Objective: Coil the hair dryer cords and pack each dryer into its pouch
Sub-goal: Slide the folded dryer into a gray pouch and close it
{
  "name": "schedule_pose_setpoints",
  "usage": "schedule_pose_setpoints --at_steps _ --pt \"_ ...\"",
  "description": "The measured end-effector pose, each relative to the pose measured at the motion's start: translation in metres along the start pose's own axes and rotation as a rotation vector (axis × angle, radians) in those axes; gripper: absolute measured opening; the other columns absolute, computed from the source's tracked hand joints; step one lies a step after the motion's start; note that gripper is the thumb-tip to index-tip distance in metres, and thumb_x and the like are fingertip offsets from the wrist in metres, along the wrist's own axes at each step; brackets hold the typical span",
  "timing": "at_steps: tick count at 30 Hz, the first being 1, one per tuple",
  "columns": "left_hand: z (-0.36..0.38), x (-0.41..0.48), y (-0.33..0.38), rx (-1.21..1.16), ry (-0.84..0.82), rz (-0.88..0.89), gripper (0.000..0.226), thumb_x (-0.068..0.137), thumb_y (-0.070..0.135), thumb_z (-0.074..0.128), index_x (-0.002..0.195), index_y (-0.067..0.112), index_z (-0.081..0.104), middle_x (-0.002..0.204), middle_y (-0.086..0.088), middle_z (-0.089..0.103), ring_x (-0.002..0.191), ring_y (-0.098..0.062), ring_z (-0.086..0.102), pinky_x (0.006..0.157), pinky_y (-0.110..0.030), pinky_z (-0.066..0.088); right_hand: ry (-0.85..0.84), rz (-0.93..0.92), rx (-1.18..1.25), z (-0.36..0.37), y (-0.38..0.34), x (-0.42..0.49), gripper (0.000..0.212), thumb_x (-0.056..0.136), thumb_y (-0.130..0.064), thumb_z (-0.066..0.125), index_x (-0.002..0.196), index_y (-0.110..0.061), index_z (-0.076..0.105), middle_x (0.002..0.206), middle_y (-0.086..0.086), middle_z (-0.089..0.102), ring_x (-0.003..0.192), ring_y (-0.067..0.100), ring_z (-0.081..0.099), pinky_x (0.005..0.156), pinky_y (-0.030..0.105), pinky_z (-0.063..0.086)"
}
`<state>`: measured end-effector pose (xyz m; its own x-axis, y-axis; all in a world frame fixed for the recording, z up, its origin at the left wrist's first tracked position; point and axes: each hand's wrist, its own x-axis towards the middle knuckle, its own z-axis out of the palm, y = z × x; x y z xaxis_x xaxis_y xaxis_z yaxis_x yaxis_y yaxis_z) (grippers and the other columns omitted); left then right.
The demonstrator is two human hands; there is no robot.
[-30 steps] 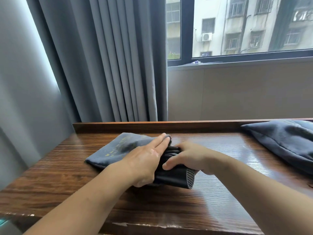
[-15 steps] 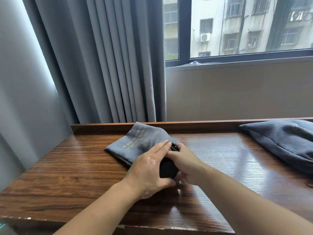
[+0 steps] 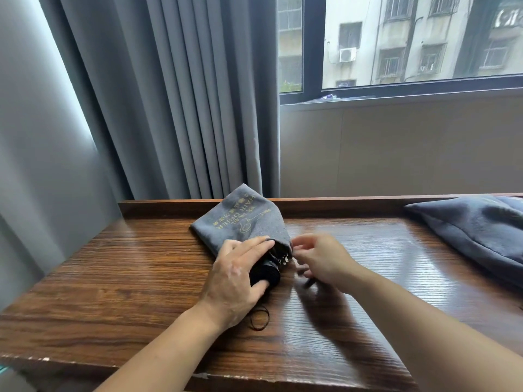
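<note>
On the brown wood-grain desk (image 3: pixel 113 278), the flat grey fabric pouch with gold "HAIR DRIER" lettering (image 3: pixel 240 219) had swung round within the last second. It had lain low and pointing leftward; now its closed end leaned up against the desk's raised back ledge. The left hand (image 3: pixel 235 275) lay across the near, open end of the pouch, its fingers fairly straight on the cloth and its thumb set against the butt of the black cylindrical hair dryer (image 3: pixel 266 274). A second earlier most of that barrel, grille and all, had lain outside the pouch. Now only a short black stub stuck out of the mouth, with the metal prongs of the plug (image 3: pixel 284 260) showing just to its right. The packing of this dryer looked nearly done, with one last push and the closing of the mouth left. A thin black loop of string or cord (image 3: pixel 259 318) lay on the wood nearer than the pouch; which it was could not be told. Just right of the pouch mouth, the right hand (image 3: pixel 322 260) had let go of the dryer and hovered, blurred, its fingers loosely curled; whether it pinched anything could not be told. Well to the right of the pouch lay a plump dark blue-grey cloth bag (image 3: pixel 475 230), bulging as if filled, its contents hidden.
</note>
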<state>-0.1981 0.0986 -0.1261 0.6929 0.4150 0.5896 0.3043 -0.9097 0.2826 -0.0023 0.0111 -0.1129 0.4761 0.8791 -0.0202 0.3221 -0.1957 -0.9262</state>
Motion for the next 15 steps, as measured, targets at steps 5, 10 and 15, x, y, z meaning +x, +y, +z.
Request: schedule_pose_setpoints --at_steps 5,10,15 --pt "0.010 0.002 -0.001 0.046 -0.030 -0.043 0.098 0.060 0.039 0.093 0.147 0.018 0.050 0.149 0.006 0.050 0.134 -0.016 0.043 0.120 -0.011 0.011 0.131 -0.080 -0.278 0.006 0.007 0.013 0.004 0.088 -0.027 0.075 0.092 -0.029 0.076 0.079 -0.005 0.075 0.071 0.014 0.069 0.072 0.039 0.061" --pt "0.013 0.000 -0.003 0.070 0.065 -0.086 0.083 0.061 0.024 0.096 0.135 0.012 0.059 0.135 0.001 0.059 0.124 -0.019 0.052 0.118 -0.015 0.024 0.200 -0.166 -0.324 0.006 0.005 0.014 0.013 0.097 -0.020 0.060 0.091 -0.029 0.067 0.083 -0.008 0.073 0.067 0.012 0.066 0.065 0.027 0.053" --pt "0.013 0.003 -0.006 0.145 0.110 -0.136 0.072 0.060 0.026 0.094 0.122 0.017 0.061 0.120 0.004 0.060 0.111 -0.021 0.056 0.094 -0.034 0.054 0.011 -0.182 -0.139 0.002 -0.007 0.011 0.025 0.099 -0.008 0.048 0.092 -0.025 0.065 0.084 0.002 0.071 0.077 0.025 0.066 0.083 0.047 0.059"
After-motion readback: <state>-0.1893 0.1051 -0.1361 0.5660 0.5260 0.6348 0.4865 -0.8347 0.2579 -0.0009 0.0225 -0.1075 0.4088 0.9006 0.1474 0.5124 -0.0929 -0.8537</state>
